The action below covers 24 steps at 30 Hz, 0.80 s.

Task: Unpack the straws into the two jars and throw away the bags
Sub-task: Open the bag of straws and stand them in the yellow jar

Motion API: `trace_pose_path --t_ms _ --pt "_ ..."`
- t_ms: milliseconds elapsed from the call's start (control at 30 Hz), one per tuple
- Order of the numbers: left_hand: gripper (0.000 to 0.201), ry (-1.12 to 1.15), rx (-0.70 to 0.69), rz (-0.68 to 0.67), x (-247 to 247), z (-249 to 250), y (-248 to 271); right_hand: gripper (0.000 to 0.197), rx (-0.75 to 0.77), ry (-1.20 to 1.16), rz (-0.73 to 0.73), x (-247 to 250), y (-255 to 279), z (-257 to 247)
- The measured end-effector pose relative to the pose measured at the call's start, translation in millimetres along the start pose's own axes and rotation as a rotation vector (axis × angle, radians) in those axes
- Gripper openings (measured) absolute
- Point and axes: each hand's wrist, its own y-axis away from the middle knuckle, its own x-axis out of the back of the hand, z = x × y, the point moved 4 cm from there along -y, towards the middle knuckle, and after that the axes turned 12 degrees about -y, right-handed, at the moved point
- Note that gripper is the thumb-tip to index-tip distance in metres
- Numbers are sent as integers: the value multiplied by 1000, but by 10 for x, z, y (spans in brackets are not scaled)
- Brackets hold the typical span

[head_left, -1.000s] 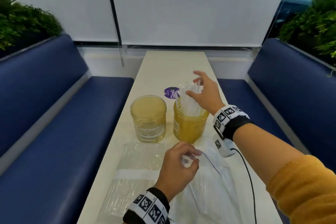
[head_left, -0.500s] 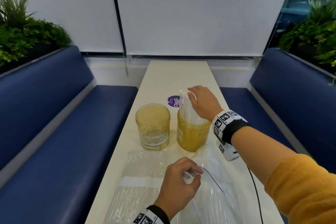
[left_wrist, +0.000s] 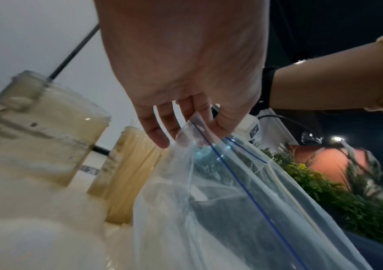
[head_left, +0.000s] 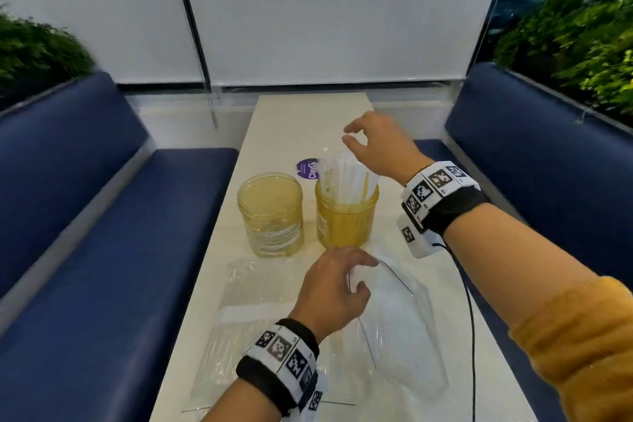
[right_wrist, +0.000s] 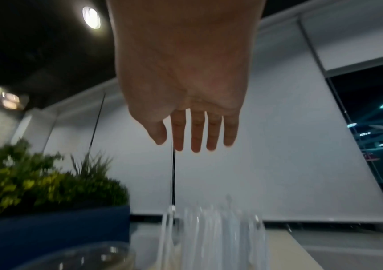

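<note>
Two amber jars stand side by side on the table. The left jar (head_left: 270, 214) (left_wrist: 35, 126) holds nothing. The right jar (head_left: 346, 216) (left_wrist: 125, 175) holds a bunch of white wrapped straws (head_left: 342, 178) (right_wrist: 211, 235) standing upright. My right hand (head_left: 370, 144) (right_wrist: 186, 117) hovers just above the straw tops with fingers spread and relaxed, holding nothing. My left hand (head_left: 337, 284) (left_wrist: 186, 109) pinches the mouth of a clear zip bag (head_left: 394, 322) (left_wrist: 232, 201) with a blue seal line, near the table's front. A second flat clear bag (head_left: 246, 312) lies left of it on the table.
A purple round sticker (head_left: 307, 168) lies on the table (head_left: 301, 120) behind the jars. Blue benches (head_left: 120, 250) run along both sides, with plants behind them. A black cable (head_left: 469, 319) trails from my right wrist across the table's right side.
My right hand has let go of the straws and lifted off them, fingers spreading. The left hand keeps its pinch on the zip bag. The head view has tilted down.
</note>
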Motion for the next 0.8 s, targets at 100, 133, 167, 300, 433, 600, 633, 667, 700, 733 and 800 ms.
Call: trace_pose_path --t_ms 100,133,167,300,433,600,633,667,700,733,800 --pt "48 -154 -69 -37 33 175 -154 28 -94 59 84 366 442 -253" --pt "51 -167 -84 -35 41 219 -206 30 -130 103 74 442 621 -325" --pt "53 -171 -102 -30 38 269 -249 32 -192 132 31 482 816 -349" --pt "57 -132 -151 0 7 386 -362 27 -591 50 -425 211 1544 -131" --pt "60 -126 -167 47 -63 462 -366 23 -703 166 -601 -221 1985 242" --pt "59 -96 -194 63 -101 511 -316 53 -817 208 -673 -612 2284 591" --pt "59 -92 -201 56 -107 517 -304 54 -833 208 -678 -661 2310 627" --pt "58 -89 -209 49 -113 521 -292 51 -841 212 -678 -692 2324 648" --pt "58 -90 -217 41 -118 525 -276 47 -842 215 -674 -711 2330 657" --pt "58 -91 -222 36 -119 527 -259 44 -846 209 -667 -728 2333 670" --pt "58 -95 -222 25 -121 511 -231 44 -873 164 -636 -742 2343 696"
